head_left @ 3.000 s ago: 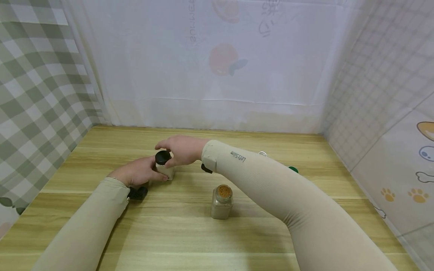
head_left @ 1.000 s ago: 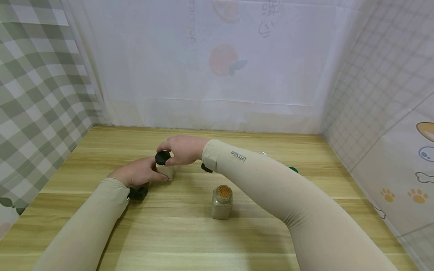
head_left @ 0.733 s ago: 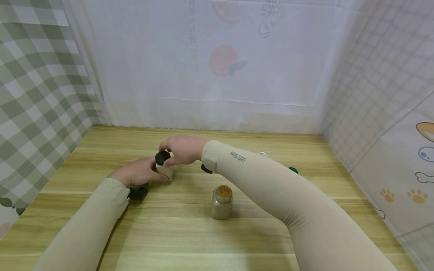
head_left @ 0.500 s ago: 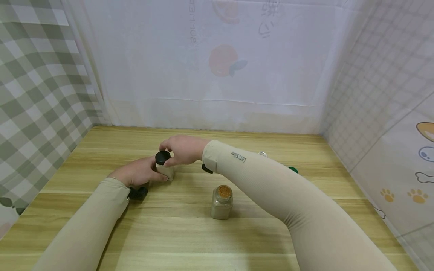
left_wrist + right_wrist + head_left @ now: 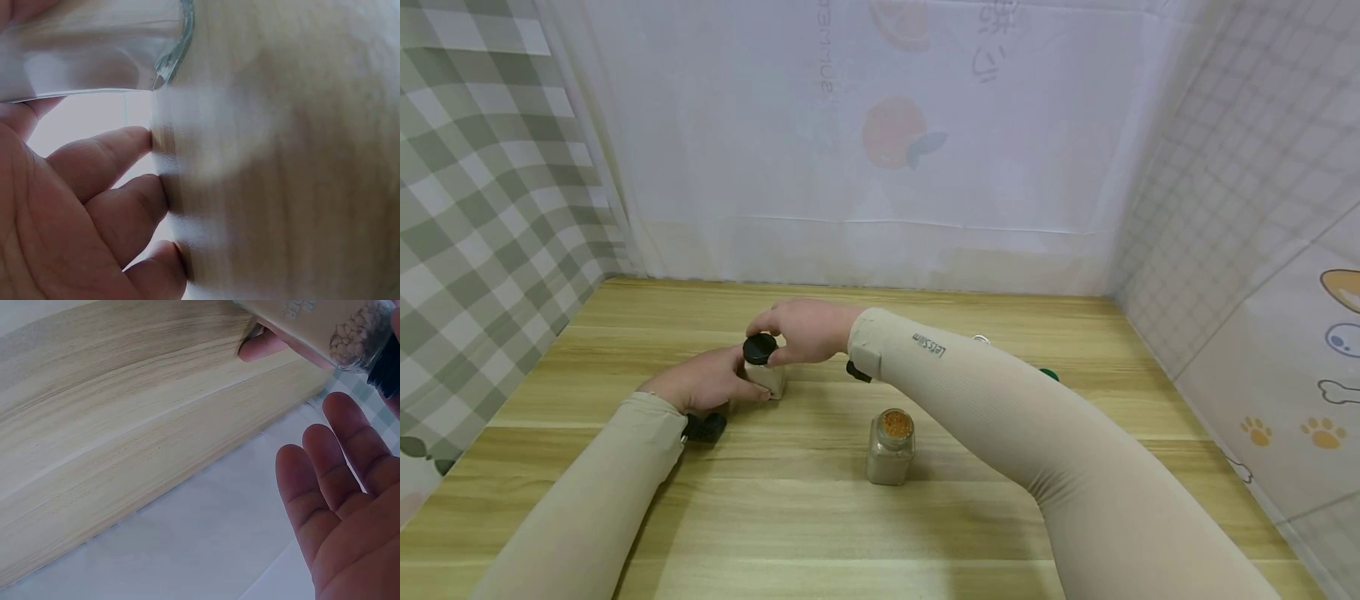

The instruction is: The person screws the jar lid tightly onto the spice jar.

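Black-capped jar (image 5: pixel 770 378): left hand (image 5: pixel 711 382) grips its side, right hand (image 5: pixel 814 331) pinches the cap (image 5: pixel 760 349). Orange-topped jar (image 5: pixel 890 458) upright, right of it, nearer camera.

Bare left hand (image 5: pixel 56 212) gripping a clear, thick-edged glass jar (image 5: pixel 94 56), three fingertips (image 5: pixel 139 139) right on the brown wood-grain tabletop (image 5: pixel 287 162)!

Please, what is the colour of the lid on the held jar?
The lid is black; it shows best in the head view.
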A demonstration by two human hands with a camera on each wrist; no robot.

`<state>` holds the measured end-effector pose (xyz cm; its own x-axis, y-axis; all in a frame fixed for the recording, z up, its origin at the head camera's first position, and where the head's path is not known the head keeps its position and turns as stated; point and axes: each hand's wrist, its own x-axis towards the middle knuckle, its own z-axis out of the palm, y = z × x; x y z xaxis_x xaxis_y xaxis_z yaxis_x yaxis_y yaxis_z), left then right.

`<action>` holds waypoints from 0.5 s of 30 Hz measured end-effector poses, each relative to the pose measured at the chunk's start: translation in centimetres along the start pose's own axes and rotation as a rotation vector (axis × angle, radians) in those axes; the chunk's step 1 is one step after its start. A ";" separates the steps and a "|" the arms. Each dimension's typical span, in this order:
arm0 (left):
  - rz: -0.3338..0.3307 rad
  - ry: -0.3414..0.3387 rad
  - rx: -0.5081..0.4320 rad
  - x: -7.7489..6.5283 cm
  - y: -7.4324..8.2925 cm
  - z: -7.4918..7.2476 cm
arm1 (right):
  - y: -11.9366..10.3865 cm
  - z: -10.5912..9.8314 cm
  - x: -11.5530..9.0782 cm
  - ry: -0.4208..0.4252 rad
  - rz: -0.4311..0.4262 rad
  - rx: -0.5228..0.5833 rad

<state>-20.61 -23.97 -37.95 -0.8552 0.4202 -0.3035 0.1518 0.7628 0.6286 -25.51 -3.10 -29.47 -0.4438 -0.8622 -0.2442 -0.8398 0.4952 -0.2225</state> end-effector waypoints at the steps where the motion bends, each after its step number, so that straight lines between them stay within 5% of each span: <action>1: 0.001 -0.001 -0.001 0.0 0.0 0.0 | 0.0 0.0 0.0 0.001 0.005 0.001; 15: -0.013 -0.014 -0.018 0.0 0.1 0.0 | -0.1 0.3 0.3 -0.004 0.020 -0.032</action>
<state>-20.63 -23.93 -37.89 -0.8502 0.4169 -0.3215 0.1315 0.7595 0.6371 -25.45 -3.35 -29.76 -0.4595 -0.8516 -0.2523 -0.8401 0.5089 -0.1876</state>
